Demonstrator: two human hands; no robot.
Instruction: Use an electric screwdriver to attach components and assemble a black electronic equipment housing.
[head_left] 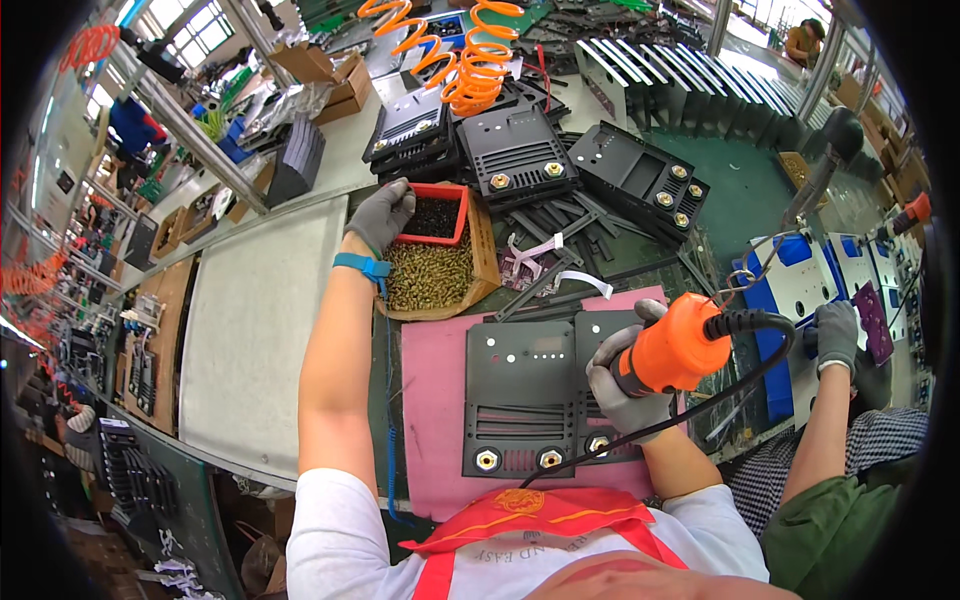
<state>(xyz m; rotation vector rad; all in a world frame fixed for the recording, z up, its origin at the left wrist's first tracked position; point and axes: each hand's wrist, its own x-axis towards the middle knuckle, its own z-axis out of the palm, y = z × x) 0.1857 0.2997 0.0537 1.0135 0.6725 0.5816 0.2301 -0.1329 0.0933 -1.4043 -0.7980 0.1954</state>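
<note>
My left hand (pixel 383 217), in a grey glove with a blue strap at the wrist, is at the left edge of a red tray (pixel 465 215) of small black screws. Its fingers are closed together; whatever they pinch is too small to make out. Beneath the tray, a box holds many brass-coloured fasteners (pixel 430 275). My gloved right hand (pixel 630 385) grips an orange electric screwdriver (pixel 675 345) with a black cable, held above two black metal panels. The left panel (pixel 520 370) lies flat on a pink mat (pixel 432 400); the other is partly hidden by my right hand.
More black panels (pixel 515 145) with brass fittings are stacked beyond the mat. Orange coiled hoses (pixel 480 70) hang above them. Black strips and a ribbon cable (pixel 585 282) lie nearby. At right, a co-worker's gloved hand (pixel 836 335) is beside a purple board (pixel 872 325).
</note>
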